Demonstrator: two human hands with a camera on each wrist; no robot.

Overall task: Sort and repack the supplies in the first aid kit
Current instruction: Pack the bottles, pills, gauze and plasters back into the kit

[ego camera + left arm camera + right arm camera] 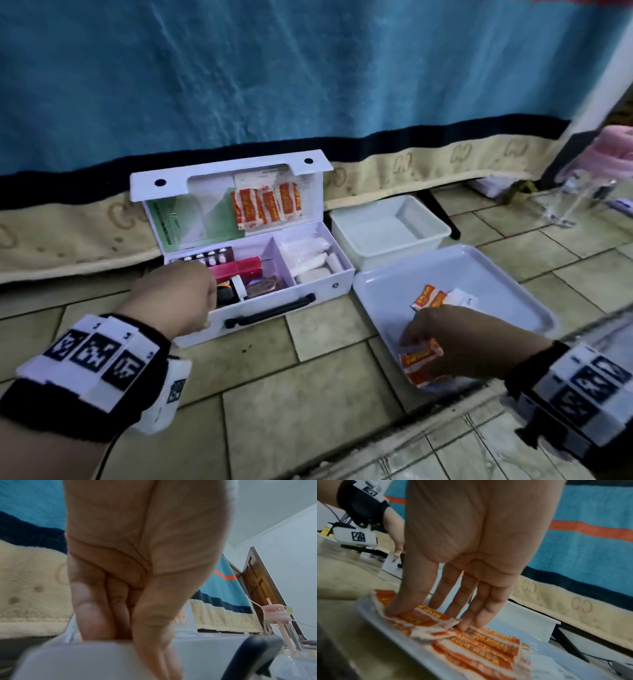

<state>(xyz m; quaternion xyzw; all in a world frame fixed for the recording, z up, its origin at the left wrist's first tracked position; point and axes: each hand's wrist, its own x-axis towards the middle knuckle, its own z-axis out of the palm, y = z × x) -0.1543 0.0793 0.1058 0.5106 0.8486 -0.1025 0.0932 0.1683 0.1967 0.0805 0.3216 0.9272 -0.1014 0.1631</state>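
Observation:
The white first aid kit point(322, 291) stands open on the tiled floor, its lid point(205, 178) leaning back on a blue blanket. My left hand point(209, 306) grips the kit's front wall at its left corner, fingers point(96, 615) inside and thumb outside. Orange-and-white sachets point(265, 205) sit in the lid pocket. A red box point(239, 267) and white rolls point(311, 260) fill the compartments. On the white tray point(479, 274) to the right, my right hand point(421, 339) pinches a bunch of sachets point(428, 619) near the front edge. More sachets point(430, 298) lie further back.
A white plastic tub point(387, 226) stands behind the tray, against the blanket point(308, 85) that hangs down from the bed. A clear cup point(561, 202) and a pink item point(613, 144) are at the far right. A dark step edge point(445, 421) runs across the floor in front.

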